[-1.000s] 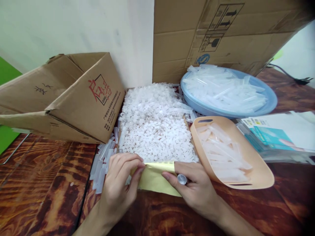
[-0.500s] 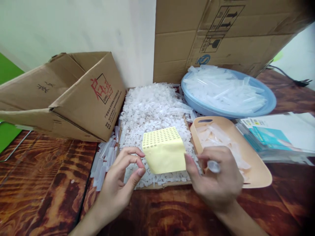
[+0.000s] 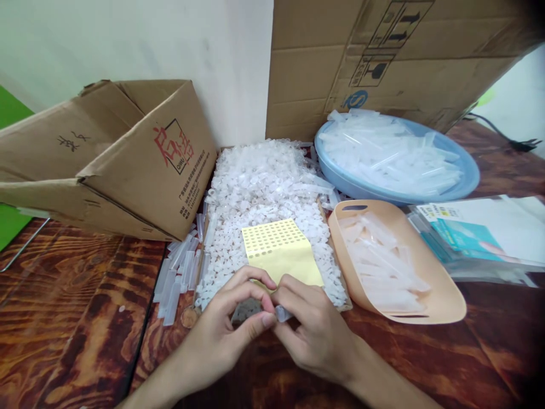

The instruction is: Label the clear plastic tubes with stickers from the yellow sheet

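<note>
My right hand is closed around a small clear plastic tube, its end poking out between the fingers. The thumb and fingers of my left hand are curled into a pinch right at the tube; whatever is between them is too small to make out. Behind both hands a yellow sticker sheet with rows of small dots lies on a heap of white translucent plastic pieces in a shallow cardboard tray. My fingers cover its near edge.
An open cardboard box stands tilted at left, beside several loose clear tubes. At right are a peach basket and a blue basin, both with clear tubes, plus plastic-wrapped packets. A large carton stands behind.
The sticker sheet now lies lower on the heap, no longer lifted by my right hand. My right hand has moved left with the tube, and my hands have come together.
</note>
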